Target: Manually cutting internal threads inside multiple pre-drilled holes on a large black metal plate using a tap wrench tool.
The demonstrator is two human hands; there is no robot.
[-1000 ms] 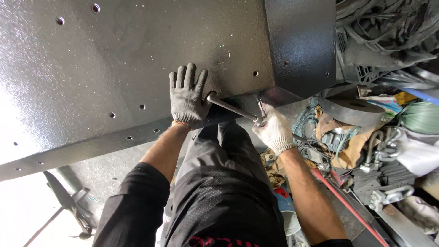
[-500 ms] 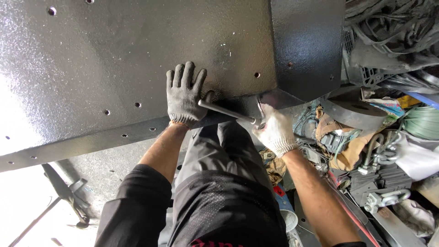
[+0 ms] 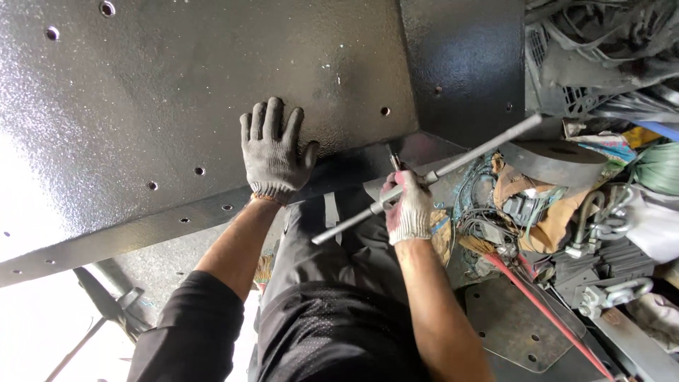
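A large black painted steel plate (image 3: 163, 92) with several drilled holes fills the upper left. My left hand (image 3: 274, 152), in a grey knit glove, lies flat and spread on the plate near its lower flange. My right hand (image 3: 409, 206), also gloved, grips a long grey metal rod (image 3: 467, 157) near its middle. The rod slants from lower left to upper right, just below the plate's corner. A small tool tip shows above my right fingers at the flange.
A second black panel (image 3: 463, 64) stands at the upper right. To the right lies a heap of cables, shackles (image 3: 612, 293), a dark disc (image 3: 559, 159) and a red rod (image 3: 544, 311). A drilled plate (image 3: 516, 329) lies on the floor.
The rod has swung from pointing up-left at the flange to slanting up to the right. My right hand has shifted left along it. My left hand stays pressed on the plate.
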